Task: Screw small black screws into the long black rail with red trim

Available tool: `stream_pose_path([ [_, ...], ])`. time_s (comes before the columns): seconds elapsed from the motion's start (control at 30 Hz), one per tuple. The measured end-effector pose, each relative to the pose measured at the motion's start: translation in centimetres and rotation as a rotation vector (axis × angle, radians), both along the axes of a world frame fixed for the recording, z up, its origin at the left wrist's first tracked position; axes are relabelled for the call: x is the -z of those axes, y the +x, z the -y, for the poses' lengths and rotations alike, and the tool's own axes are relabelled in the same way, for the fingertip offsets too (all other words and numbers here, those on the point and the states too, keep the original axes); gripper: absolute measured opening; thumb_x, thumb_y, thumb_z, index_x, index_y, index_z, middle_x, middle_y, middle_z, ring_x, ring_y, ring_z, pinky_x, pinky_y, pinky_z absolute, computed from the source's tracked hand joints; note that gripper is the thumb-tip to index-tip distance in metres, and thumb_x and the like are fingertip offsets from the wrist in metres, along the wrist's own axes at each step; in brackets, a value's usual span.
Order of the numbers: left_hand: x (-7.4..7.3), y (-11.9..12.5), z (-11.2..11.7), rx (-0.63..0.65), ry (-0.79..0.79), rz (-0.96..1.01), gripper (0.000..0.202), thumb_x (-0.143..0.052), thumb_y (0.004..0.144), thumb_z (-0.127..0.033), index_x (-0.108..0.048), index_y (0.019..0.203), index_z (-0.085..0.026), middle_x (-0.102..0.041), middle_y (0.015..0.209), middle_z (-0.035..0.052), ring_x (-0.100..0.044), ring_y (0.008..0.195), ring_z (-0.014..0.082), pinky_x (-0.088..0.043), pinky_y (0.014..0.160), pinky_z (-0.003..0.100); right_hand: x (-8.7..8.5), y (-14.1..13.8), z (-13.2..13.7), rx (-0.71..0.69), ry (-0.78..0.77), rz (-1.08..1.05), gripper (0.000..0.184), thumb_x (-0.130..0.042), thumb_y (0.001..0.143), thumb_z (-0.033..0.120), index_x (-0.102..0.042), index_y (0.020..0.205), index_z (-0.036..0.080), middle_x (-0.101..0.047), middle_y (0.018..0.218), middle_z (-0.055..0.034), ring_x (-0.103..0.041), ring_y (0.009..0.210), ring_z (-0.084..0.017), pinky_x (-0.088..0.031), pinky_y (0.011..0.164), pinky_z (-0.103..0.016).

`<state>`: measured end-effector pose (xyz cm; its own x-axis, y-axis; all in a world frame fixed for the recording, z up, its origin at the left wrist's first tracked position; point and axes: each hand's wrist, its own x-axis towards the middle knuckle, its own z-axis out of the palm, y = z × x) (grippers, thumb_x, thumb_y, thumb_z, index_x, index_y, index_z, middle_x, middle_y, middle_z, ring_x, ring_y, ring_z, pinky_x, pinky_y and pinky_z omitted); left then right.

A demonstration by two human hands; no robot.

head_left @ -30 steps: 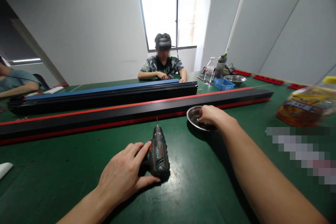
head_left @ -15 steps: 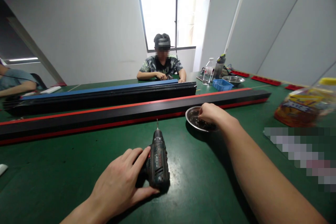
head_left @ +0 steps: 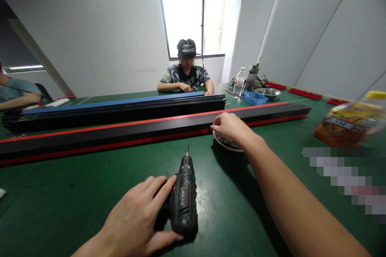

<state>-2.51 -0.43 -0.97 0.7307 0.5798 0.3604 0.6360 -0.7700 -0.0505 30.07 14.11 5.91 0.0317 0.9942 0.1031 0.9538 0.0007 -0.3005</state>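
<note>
My left hand [head_left: 137, 215] grips a black cordless drill [head_left: 184, 198], which lies on its side with its bit pointing away from me. Above the far rim of a round metal bowl [head_left: 224, 143] is my right hand [head_left: 230, 126], its fingertips pinched together. Whatever they may hold is too small to make out. Small dark and shiny pieces fill the bowl's bottom. Just beyond both hands lies a long black bar with red edges [head_left: 144, 129], stretching across the table.
Behind the bar lie a long black and blue piece [head_left: 126, 108] and a co-worker [head_left: 187, 72] seated by the window. A water bottle [head_left: 239, 83], a blue basket [head_left: 255, 98] and another metal bowl [head_left: 269, 94] stand back right. A yellow-capped jug [head_left: 346, 124] is at right on the green table [head_left: 99, 192].
My right hand has come up out of the bowl and moved left, fingers pinched, to its far rim. The drill has shifted slightly right and toward me in my left hand.
</note>
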Motion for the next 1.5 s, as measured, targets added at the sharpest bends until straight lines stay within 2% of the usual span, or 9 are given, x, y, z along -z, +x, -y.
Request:
stream_pose_path([
  [0.13, 0.1, 0.0, 0.0, 0.003, 0.005, 0.006, 0.088, -0.067, 0.09, -0.074, -0.046, 0.152, -0.015, -0.069, 0.126, 0.0157, -0.069, 0.1, 0.0295, -0.059, 0.086, 0.041, 1.5, -3.2, 0.1, -0.09, 0.073, -0.073, 0.013, -0.074, 0.091, 0.031, -0.085, 0.092, 0.024, -0.082, 0.095, -0.0106, -0.075, 0.091, -0.026, -0.054, 0.081, -0.031],
  [0.27, 0.1, -0.1, 0.0, 0.0, 0.008, 0.008, 0.089, -0.069, 0.088, -0.074, -0.047, 0.152, -0.016, -0.07, 0.126, 0.0149, -0.07, 0.099, 0.0292, -0.059, 0.085, 0.04, 4.2, -6.2, 0.3, -0.148, 0.106, -0.164, 0.012, -0.073, 0.09, 0.029, -0.084, 0.094, 0.025, -0.082, 0.098, -0.009, -0.076, 0.095, -0.027, -0.053, 0.085, -0.032],
  [0.33, 0.1, -0.2, 0.0, -0.005, 0.008, 0.008, 0.09, -0.07, 0.088, -0.074, -0.047, 0.153, -0.016, -0.07, 0.127, 0.0149, -0.07, 0.101, 0.0296, -0.059, 0.086, 0.04, 5.8, -7.3, 0.4, -0.131, 0.131, -0.221, 0.013, -0.071, 0.092, 0.029, -0.082, 0.096, 0.025, -0.082, 0.1, -0.0088, -0.076, 0.097, -0.027, -0.053, 0.085, -0.032],
  [0.47, 0.2, -0.2, 0.0, -0.004, 0.009, -0.001, 0.091, -0.068, 0.088, -0.075, -0.046, 0.153, -0.016, -0.07, 0.127, 0.0153, -0.07, 0.101, 0.0299, -0.059, 0.087, 0.041, 8.6, -8.4, 0.6, -0.094, 0.188, -0.347, 0.014, -0.068, 0.095, 0.029, -0.08, 0.098, 0.024, -0.082, 0.101, -0.0086, -0.076, 0.096, -0.025, -0.053, 0.086, -0.032],
  [0.6, 0.3, 0.0, 0.1, -0.011, -0.012, 0.009, 0.09, -0.069, 0.087, -0.074, -0.047, 0.153, -0.017, -0.07, 0.128, 0.0149, -0.069, 0.103, 0.03, -0.059, 0.088, 0.041, 10.2, -8.1, 0.3, -0.064, 0.22, -0.513, 0.012, -0.069, 0.095, 0.027, -0.079, 0.094, 0.021, -0.082, 0.096, -0.0068, -0.076, 0.091, -0.022, -0.053, 0.086, -0.029],
  [0.73, 0.3, 0.0, 0.1, -0.018, -0.024, 0.03, 0.089, -0.069, 0.087, -0.075, -0.048, 0.152, -0.018, -0.07, 0.128, 0.0144, -0.069, 0.103, 0.0302, -0.059, 0.088, 0.041, 10.5, -7.6, -0.1, -0.073, 0.218, -0.615, 0.011, -0.07, 0.093, 0.024, -0.081, 0.093, 0.02, -0.082, 0.095, -0.0049, -0.076, 0.089, -0.02, -0.054, 0.086, -0.028],
  [1.0, 0.3, -0.2, 0.1, -0.012, -0.038, 0.032, 0.087, -0.069, 0.088, -0.073, -0.048, 0.153, -0.018, -0.07, 0.129, 0.0151, -0.069, 0.103, 0.0305, -0.059, 0.088, 0.043, 10.1, -7.5, 0.0, -0.12, 0.174, -0.657, 0.013, -0.073, 0.093, 0.027, -0.084, 0.094, 0.021, -0.083, 0.098, -0.0048, -0.077, 0.093, -0.02, -0.054, 0.087, -0.027],
  [1.5, 0.2, -0.1, 0.2, -0.015, -0.021, 0.042, 0.088, -0.07, 0.087, -0.073, -0.05, 0.153, -0.018, -0.071, 0.127, 0.0145, -0.069, 0.103, 0.0303, -0.059, 0.088, 0.041, 10.3, -7.6, -0.3, -0.121, 0.162, -0.61, 0.017, -0.069, 0.097, 0.028, -0.085, 0.094, 0.021, -0.084, 0.1, -0.0057, -0.078, 0.095, -0.021, -0.054, 0.088, -0.027],
])
